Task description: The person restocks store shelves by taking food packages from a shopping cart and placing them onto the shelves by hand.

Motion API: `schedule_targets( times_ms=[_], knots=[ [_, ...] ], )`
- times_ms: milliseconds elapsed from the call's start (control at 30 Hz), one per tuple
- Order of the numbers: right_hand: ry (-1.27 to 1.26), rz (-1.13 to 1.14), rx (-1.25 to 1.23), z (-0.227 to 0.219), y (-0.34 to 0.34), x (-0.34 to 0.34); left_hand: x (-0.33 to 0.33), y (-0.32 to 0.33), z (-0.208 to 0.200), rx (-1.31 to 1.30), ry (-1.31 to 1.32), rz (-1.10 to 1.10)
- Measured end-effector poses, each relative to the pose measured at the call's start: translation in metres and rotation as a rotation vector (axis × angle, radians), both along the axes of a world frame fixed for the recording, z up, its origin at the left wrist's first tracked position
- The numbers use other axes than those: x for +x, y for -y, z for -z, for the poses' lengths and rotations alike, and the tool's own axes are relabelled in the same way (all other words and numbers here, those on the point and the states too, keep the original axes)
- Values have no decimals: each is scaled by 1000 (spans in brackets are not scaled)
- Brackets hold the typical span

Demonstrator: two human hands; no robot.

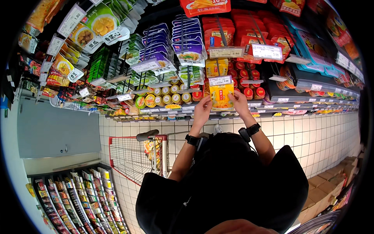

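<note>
A yellow food pouch [222,98] faces me at the front of a hanging rack, with a price tag [220,80] in front of its top edge. My left hand [203,109] is closed on the pouch's left edge. At its right edge, my right hand [240,103] grips it with the fingers near the lower side. Whether the pouch still hangs on its hook is hidden behind the tag. More yellow pouches [216,67] hang just behind it. Red-lidded jars [248,93] stand to the right, and gold-lidded jars [165,90] to the left.
Purple pouches [189,50] and red pouches [259,35] hang above on metal hooks. A shopping cart [128,159] with packages inside stands at my left. Cardboard boxes [322,192] line the floor behind right. Another snack shelf [78,199] stands behind left, beside a grey door [54,126].
</note>
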State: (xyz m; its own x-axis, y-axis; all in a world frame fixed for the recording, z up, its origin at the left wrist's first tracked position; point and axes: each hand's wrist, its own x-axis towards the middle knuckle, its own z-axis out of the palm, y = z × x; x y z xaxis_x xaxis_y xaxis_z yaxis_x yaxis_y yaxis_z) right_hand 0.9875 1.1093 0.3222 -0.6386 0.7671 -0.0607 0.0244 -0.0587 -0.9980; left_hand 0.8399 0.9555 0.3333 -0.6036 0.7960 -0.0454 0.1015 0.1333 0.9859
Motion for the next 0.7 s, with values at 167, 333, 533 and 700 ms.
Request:
schedule_targets(
  times_ms=[167,333,533,700],
  knots=[
    [-14,8,23,10,-17,-12,-8,-11,-7,34,-60,-1],
    [-29,5,-5,3,-18,-23,-12,-13,-3,80,4,-43],
    [-35,45,-26,-1,-24,-27,-14,-19,-12,49,-9,-26],
    [32,32,-5,8,-30,-28,-18,-21,-3,67,19,-31]
  ],
)
